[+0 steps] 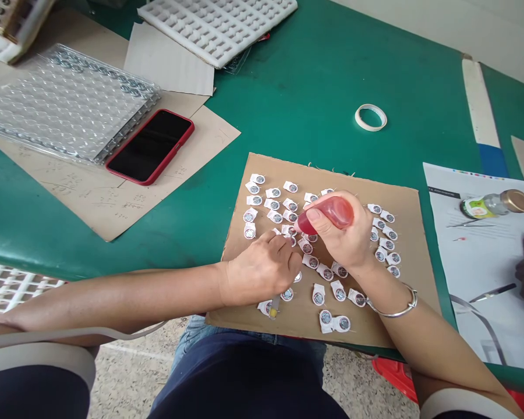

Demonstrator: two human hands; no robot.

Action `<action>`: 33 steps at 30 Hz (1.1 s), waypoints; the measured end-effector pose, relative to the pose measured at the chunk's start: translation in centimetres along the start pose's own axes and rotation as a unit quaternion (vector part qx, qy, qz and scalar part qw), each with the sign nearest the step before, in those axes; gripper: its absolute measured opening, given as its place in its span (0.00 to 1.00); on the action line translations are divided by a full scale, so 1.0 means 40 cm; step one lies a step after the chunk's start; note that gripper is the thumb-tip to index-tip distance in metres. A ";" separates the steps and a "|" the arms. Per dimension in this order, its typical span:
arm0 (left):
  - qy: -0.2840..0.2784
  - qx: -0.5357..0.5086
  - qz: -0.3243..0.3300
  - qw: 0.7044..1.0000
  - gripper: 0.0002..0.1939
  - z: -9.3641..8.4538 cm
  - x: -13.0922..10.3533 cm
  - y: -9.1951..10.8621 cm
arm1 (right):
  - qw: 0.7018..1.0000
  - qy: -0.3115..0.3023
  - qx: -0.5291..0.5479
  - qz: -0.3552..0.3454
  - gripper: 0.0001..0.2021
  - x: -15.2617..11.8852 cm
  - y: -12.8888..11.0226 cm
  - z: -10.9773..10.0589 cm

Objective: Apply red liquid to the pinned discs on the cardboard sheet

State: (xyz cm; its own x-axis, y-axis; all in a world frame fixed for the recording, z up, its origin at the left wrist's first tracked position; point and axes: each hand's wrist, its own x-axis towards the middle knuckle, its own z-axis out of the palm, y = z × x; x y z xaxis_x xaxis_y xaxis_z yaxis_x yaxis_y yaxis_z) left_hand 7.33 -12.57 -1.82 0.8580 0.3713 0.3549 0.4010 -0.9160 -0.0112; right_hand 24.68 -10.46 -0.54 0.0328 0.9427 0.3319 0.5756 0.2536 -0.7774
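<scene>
My right hand is wrapped around a red squeeze bottle, its narrow end pointing down and left. That end meets the fingertips of my left hand, which is closed over the left half of a cardboard sheet. What the left fingers pinch is mostly hidden; a small round part shows at their tips. Below the left hand pokes out a slim piece with a yellow end. Several small round metal parts on white tabs lie in loose rows across the cardboard.
A red-cased phone and a clear plastic tray lie left on brown paper. Behind is a white foam tray. A tape roll sits on the green table. At right, a small glass jar lies on printed paper.
</scene>
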 end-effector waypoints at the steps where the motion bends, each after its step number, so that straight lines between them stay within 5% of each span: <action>1: 0.000 0.001 0.000 1.000 0.12 0.000 0.000 0.000 | 1.000 0.000 0.000 0.001 0.11 0.000 0.000 0.000; 33: 0.005 -0.009 -0.007 1.000 0.09 0.002 -0.005 -0.003 | 0.998 0.038 -0.026 -0.033 0.12 0.011 0.021 -0.004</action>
State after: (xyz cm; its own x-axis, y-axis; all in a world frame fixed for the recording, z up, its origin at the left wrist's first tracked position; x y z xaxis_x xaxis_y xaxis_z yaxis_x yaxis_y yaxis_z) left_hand 7.14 -12.52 -1.96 0.8494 0.3822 0.3640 0.4062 -0.9137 0.0113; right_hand 25.31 -9.86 -0.96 0.0544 0.9049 0.4222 0.6196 0.3010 -0.7249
